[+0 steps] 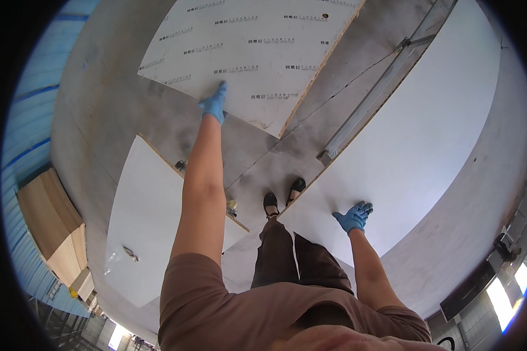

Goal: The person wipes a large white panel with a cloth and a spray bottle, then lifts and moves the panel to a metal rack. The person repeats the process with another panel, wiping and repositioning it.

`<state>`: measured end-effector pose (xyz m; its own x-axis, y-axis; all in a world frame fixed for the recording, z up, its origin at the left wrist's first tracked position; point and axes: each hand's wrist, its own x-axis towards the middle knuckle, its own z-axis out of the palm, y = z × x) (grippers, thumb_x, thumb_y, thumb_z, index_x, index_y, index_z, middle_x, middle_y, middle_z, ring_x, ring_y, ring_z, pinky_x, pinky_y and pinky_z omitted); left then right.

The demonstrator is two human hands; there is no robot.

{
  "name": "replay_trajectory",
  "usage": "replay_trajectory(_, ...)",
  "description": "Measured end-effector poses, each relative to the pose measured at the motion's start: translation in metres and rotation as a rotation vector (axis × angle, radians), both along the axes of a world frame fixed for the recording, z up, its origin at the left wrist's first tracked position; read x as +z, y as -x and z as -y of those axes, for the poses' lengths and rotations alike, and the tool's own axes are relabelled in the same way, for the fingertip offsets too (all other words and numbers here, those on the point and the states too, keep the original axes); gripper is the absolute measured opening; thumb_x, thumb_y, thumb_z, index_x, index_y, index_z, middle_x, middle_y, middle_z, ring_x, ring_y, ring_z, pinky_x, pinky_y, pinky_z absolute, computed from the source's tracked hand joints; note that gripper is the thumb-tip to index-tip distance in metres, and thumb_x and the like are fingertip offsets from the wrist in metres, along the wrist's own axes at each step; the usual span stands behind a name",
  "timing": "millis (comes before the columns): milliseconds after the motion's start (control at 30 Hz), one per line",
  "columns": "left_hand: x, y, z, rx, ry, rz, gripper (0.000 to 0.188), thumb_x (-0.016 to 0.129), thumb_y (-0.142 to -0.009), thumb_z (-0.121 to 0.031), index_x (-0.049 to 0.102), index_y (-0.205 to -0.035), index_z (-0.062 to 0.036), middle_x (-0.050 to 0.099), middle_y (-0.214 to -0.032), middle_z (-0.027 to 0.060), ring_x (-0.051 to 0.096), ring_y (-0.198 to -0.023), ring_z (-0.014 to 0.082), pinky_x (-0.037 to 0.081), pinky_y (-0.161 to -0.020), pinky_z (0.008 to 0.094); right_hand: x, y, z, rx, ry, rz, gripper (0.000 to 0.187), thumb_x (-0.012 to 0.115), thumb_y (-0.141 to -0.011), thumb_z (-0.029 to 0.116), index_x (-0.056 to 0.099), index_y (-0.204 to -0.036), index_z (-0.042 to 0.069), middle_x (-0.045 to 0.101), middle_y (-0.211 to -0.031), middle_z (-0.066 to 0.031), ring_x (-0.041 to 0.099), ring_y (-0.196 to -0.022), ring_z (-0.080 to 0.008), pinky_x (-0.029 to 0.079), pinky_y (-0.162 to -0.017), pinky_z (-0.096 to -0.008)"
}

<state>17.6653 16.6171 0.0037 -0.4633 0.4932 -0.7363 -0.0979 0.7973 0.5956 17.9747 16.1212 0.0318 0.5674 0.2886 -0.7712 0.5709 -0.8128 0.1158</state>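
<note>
My left hand (214,104), in a blue glove, is stretched forward and grips the near edge of a white board printed with rows of dark marks (240,52). Some of its fingers lie over the printed face; the grip beneath the edge is hidden. The board's right edge shows raw brown chipboard. My right hand (354,217), also gloved in blue, rests open on a large plain white board (433,123), its fingers spread a little and darkened at the tips.
Another white board (149,216) lies at the left, with a small object (130,254) on it. A metal rail (363,120) runs beside the right board. A dark crack crosses the grey floor (263,149). Stacked wooden boards (52,219) stand far left by a blue wall (32,117).
</note>
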Motion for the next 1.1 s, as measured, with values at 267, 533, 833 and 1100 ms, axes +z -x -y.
replay_trajectory(267, -0.064, 0.027, -0.015, -0.247, 0.017, 0.022, 0.108, 0.082, -0.076, -0.066, 0.017, -0.151, -0.0235, 0.054, -0.140, -0.0029, 0.055, -0.120, 0.0207, 0.051, -0.086, 0.0518, -0.036, 0.006, 0.028, 0.103, 0.270, -0.101, 0.145, 0.077, -0.070, 0.075, 0.005, -0.157, -0.017, 0.002, -0.167, -0.0371, -0.004, -0.156, -0.0498, 0.002, -0.129, -0.0519)
replay_trajectory(533, -0.158, 0.028, -0.044, 0.437, -0.278, 0.867, 0.088, 0.052, -0.089, -0.077, 0.035, -0.157, -0.0227, 0.045, -0.154, 0.0026, 0.040, -0.135, 0.0359, 0.040, -0.102, 0.0657, -0.012, 0.018, -0.074, 0.094, -0.210, 0.048, 0.078, 0.067, -0.087, 0.058, 0.058, -0.136, -0.002, 0.060, -0.139, -0.0266, 0.060, -0.128, -0.0402, 0.048, -0.107, -0.0460)
replay_trajectory(833, -0.120, 0.016, 0.030, -0.038, -0.185, 0.431, 0.087, 0.057, -0.092, -0.068, 0.036, -0.156, -0.0136, 0.042, -0.156, 0.0135, 0.040, -0.137, 0.0411, 0.039, -0.108, 0.0690, 0.012, 0.117, -0.332, -0.124, -0.653, 0.194, 0.110, 0.081, -0.078, 0.055, 0.025, -0.161, 0.009, 0.015, -0.169, -0.0263, 0.023, -0.153, -0.0473, 0.031, -0.119, -0.0576)
replay_trajectory(1100, -0.009, 0.093, -0.134, -0.178, -0.687, -0.260, 0.126, 0.096, -0.067, -0.035, 0.013, -0.153, 0.0058, 0.046, -0.146, 0.0297, 0.057, -0.127, 0.0370, 0.048, -0.111, 0.0520, 0.020, 0.100, -0.400, -0.264, -0.413, -0.017, 0.125, 0.083, -0.076, 0.055, 0.010, -0.165, 0.006, -0.006, -0.167, -0.0345, 0.033, -0.149, -0.0494, 0.041, -0.117, -0.0466)
